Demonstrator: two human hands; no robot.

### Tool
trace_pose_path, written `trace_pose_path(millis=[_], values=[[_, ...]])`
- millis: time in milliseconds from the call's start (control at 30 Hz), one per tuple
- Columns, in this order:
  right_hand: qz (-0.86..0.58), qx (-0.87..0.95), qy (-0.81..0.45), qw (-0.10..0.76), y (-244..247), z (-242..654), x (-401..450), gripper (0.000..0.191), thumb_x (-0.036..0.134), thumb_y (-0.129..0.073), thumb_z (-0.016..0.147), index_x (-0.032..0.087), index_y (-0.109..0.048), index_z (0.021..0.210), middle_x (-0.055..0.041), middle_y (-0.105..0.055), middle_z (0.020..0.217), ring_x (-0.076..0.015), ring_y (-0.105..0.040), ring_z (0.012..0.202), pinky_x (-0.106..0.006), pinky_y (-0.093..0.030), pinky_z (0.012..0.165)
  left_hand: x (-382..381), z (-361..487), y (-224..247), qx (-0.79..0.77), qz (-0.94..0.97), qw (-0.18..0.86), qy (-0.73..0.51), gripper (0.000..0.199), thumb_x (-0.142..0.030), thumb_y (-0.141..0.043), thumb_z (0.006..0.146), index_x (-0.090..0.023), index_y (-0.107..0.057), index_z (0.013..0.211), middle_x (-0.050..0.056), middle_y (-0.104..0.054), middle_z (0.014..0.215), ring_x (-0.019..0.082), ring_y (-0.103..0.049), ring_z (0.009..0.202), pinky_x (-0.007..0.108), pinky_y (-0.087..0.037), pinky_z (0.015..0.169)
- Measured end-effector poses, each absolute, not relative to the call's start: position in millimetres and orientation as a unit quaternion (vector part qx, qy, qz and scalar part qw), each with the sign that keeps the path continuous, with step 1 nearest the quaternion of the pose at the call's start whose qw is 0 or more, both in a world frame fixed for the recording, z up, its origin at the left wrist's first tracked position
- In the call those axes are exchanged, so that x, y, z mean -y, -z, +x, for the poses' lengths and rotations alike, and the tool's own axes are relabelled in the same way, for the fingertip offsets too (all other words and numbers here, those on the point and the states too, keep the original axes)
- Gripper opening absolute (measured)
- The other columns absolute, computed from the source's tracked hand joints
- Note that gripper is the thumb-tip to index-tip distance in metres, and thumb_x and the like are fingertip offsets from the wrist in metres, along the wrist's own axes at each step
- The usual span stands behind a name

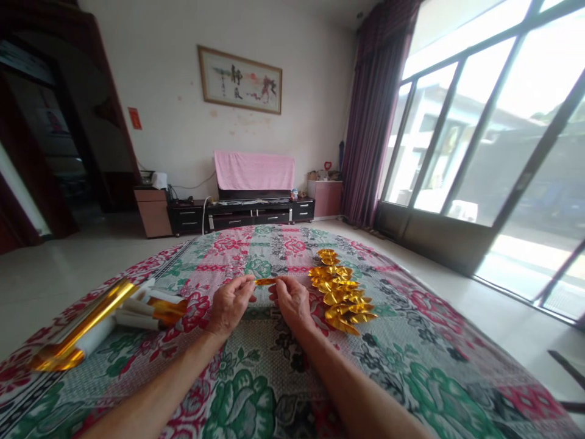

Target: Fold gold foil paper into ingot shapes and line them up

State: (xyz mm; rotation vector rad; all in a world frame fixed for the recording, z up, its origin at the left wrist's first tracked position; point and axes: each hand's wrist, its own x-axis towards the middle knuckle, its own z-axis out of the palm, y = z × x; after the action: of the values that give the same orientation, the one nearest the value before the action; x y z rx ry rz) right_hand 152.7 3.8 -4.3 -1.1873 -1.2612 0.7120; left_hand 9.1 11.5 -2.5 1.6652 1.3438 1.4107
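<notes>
A narrow strip of folded gold foil paper (265, 281) is stretched level between my hands, just above the tablecloth. My left hand (231, 303) pinches its left end between thumb and fingers. At the other end, my right hand (293, 300) is closed on the strip in the same way. Right of my right hand lies a pile of folded gold paper ingots (340, 289), boat-shaped and set in overlapping rows. To the left of my left hand are loose gold foil sheets (105, 311) with white backs, partly curled and overlapping.
A flowered cloth in red, green and grey covers the round table (247, 396). Beyond it stands a low black cabinet (251, 216) with a pink cloth (256, 171) over something on top. Glass doors (461, 134) and a purple curtain (372, 122) are at the right.
</notes>
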Motion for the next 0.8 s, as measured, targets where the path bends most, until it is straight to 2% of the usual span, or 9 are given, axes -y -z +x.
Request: trace_pose_path(millis=[500,800], values=[[-0.495,0.571,-0.284,0.590,8.0,150.6,-3.0,0.024,0.028,-0.044,0.078,0.019,-0.064,0.088,-0.0002,-0.067,0.065,-0.0125,-0.063,0.053,-0.019,-0.047,0.049,-19.3,4.8,6.2,-0.540,0.561,0.360,-0.514,0.028,-0.038,-0.061,0.067,-0.015,-0.066,0.081,0.001,-0.067,0.057,0.017,-0.065,0.060,0.021,-0.045,0.050],[-0.506,0.577,-0.270,0.581,11.1,153.6,-6.5,0.023,0.029,-0.045,0.079,0.020,-0.066,0.083,-0.0004,-0.068,0.064,-0.0131,-0.064,0.054,-0.019,-0.046,0.052,-19.8,5.1,5.1,-0.548,0.567,0.373,-0.489,0.028,-0.036,-0.061,0.066,-0.014,-0.067,0.083,0.001,-0.067,0.057,0.015,-0.063,0.057,0.021,-0.044,0.050]])
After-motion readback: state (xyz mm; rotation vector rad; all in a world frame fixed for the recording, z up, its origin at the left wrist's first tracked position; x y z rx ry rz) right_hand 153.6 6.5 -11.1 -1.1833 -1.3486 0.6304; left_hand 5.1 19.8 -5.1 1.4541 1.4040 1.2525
